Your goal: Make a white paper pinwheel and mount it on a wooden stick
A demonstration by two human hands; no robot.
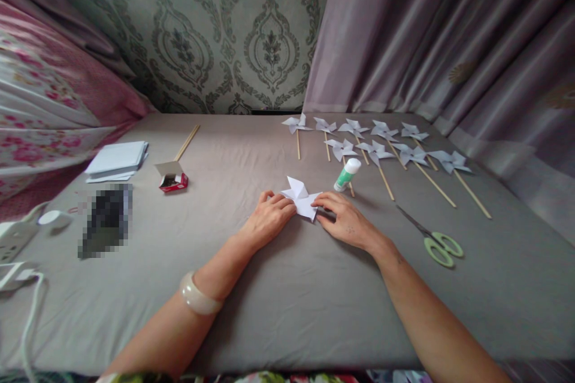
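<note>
A half-folded white paper pinwheel (300, 196) lies on the grey cloth in front of me. My left hand (268, 217) rests at its left edge, fingers curled and pressing on the paper. At the paper's right edge is my right hand (345, 220), fingertips pinching a flap. A pale bangle is on my left wrist. A glue stick (347, 175) with a green body and white cap lies just behind my right hand.
Several finished white pinwheels on wooden sticks (386, 146) lie at the back right. Green-handled scissors (433, 241) lie right of my hand. At the left are a stack of white paper (117, 160), a small red box (173, 179), a loose stick (187, 142), a power strip (11, 239).
</note>
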